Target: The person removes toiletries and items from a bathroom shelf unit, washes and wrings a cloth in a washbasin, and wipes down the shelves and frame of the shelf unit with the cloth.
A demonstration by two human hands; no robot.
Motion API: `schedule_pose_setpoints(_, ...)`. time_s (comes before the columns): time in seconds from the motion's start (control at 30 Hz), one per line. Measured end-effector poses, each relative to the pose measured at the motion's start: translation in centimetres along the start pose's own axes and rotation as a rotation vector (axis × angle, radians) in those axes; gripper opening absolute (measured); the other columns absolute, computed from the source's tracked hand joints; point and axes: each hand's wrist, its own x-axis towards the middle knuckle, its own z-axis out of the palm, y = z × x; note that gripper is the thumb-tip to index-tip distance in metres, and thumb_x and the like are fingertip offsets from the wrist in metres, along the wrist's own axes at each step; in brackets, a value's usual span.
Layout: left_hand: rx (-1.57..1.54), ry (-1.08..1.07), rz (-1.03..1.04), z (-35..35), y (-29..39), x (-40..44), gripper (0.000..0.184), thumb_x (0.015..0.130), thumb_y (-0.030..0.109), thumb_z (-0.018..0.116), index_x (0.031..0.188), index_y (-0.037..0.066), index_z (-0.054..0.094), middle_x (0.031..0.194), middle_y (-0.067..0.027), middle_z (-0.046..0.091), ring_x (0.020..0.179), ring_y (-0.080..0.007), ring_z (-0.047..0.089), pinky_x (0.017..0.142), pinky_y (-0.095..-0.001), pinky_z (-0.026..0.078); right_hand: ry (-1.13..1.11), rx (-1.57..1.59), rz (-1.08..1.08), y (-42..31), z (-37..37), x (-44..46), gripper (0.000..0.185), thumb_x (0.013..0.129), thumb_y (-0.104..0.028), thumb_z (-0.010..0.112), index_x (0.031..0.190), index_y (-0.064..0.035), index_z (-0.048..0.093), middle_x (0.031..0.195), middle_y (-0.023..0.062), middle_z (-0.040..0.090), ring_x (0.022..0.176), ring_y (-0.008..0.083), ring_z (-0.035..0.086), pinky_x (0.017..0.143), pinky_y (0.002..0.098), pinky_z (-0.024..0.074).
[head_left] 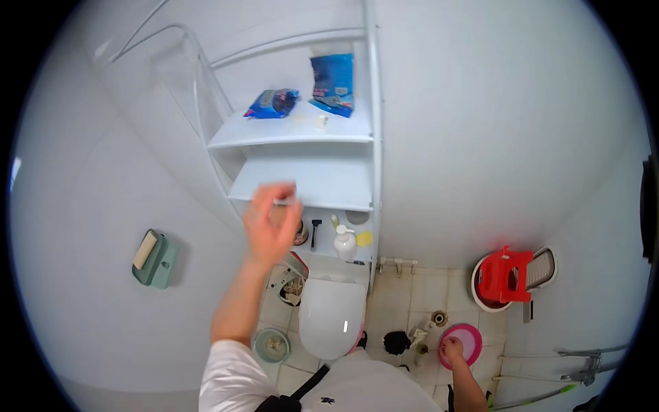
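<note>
My left hand (270, 223) is raised in front of the white shelf rack (302, 175), its fingers curled and smeared by motion. Whether anything is between its fingertips does not show. Beneath it on the lower shelf are a partly hidden jar (301, 233), a dark razor (315, 235) and a white pump bottle (345, 242). Low on the right, my right hand (453, 349) is closed over the left side of a pink-rimmed basin (471, 332). I cannot make out what its fingers hold, or whether they touch the basin.
Two blue packets (273, 104) are on the top shelf. Below the rack is a toilet with its lid (333, 316) down. A grey-green bucket (272, 345) stands left of it. A red stool (504, 276) sits in a white tub at right. A black cloth-like item (396, 342) lies on the floor.
</note>
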Motion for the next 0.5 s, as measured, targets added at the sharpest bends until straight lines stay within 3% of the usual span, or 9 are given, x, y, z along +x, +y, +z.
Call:
schedule_pose_setpoints(0.07, -0.003, -0.003, -0.031, 0.2, -4.4, 6.9, 0.028, 0.082, 0.010, 0.070, 0.109, 0.003, 0.065, 0.099, -0.0144, 0.066, 0.090, -0.0262, 0.064, 0.079, -0.0356, 0.051, -0.039, 0.137, -0.051, -5.2, 2.1, -0.9, 0.023, 0.088, -0.011, 0.062, 0.107, 0.0024, 0.063, 0.087, 0.0106, 0.067, 0.068, 0.0205, 0.066, 0.056, 0.0320, 0.0532)
schedule_pose_setpoints(0.1, 0.078, -0.074, -0.044, 0.7, -7.2, 10.1, 0.035, 0.081, 0.015, 0.071, 0.113, 0.004, 0.065, 0.107, -0.0167, 0.065, 0.098, -0.0289, 0.063, 0.085, -0.0381, 0.050, -0.002, 0.157, -0.087, -9.5, 4.0, -4.3, 0.018, 0.093, -0.013, 0.060, 0.104, 0.0005, 0.063, 0.083, 0.0097, 0.066, 0.067, 0.0205, 0.064, 0.058, 0.0335, 0.0533)
schedule_pose_setpoints(0.2, 0.436, -0.352, -0.009, 3.0, -17.0, 16.2, 0.065, 0.074, 0.040, 0.075, 0.128, 0.007, 0.061, 0.127, -0.0211, 0.058, 0.118, -0.0370, 0.057, 0.100, -0.0444, 0.046, -0.062, 0.058, -0.214, -12.5, 7.8, -5.9, 0.019, 0.093, -0.014, 0.061, 0.106, 0.0003, 0.064, 0.089, 0.0093, 0.067, 0.073, 0.0183, 0.065, 0.062, 0.0313, 0.0531)
schedule_pose_setpoints(0.3, 0.460, -0.610, -0.424, 4.4, -19.0, 19.0, 0.082, 0.067, 0.052, 0.073, 0.136, 0.012, 0.056, 0.133, -0.0201, 0.055, 0.122, -0.0387, 0.055, 0.104, -0.0436, 0.044, -0.119, -0.163, -0.581, -17.2, 11.4, -8.9, 0.028, 0.087, -0.014, 0.068, 0.109, 0.0032, 0.064, 0.086, 0.0071, 0.068, 0.070, 0.0142, 0.064, 0.060, 0.0291, 0.0515)
schedule_pose_setpoints(0.4, 0.532, -0.549, -0.536, 5.7, -20.7, 19.7, 0.083, 0.068, 0.054, 0.069, 0.141, 0.019, 0.052, 0.134, -0.0201, 0.054, 0.122, -0.0385, 0.055, 0.102, -0.0440, 0.045, -0.224, -0.269, -0.967, -33.5, 13.8, -20.1, 0.028, 0.087, -0.014, 0.070, 0.109, 0.0023, 0.064, 0.085, 0.0079, 0.068, 0.068, 0.0157, 0.063, 0.062, 0.0279, 0.0502)
schedule_pose_setpoints(0.43, 0.523, -0.575, -0.581, 5.7, -20.3, 19.8, 0.084, 0.067, 0.049, 0.069, 0.145, 0.024, 0.047, 0.134, -0.0214, 0.053, 0.123, -0.0386, 0.054, 0.102, -0.0456, 0.045, -0.228, -0.349, -1.131, -39.0, 14.3, -22.8, 0.028, 0.087, -0.013, 0.070, 0.110, 0.0011, 0.065, 0.086, 0.0092, 0.068, 0.067, 0.0173, 0.063, 0.063, 0.0281, 0.0503)
schedule_pose_setpoints(0.5, 0.518, -0.574, -0.572, 5.3, -20.4, 19.6, 0.088, 0.065, 0.047, 0.069, 0.147, 0.023, 0.045, 0.134, -0.0219, 0.053, 0.123, -0.0391, 0.054, 0.101, -0.0470, 0.046, -0.177, -0.363, -1.348, -48.4, 16.0, -28.0, 0.026, 0.087, -0.010, 0.069, 0.110, -0.0002, 0.065, 0.090, 0.0123, 0.068, 0.070, 0.0221, 0.065, 0.065, 0.0305, 0.0518)
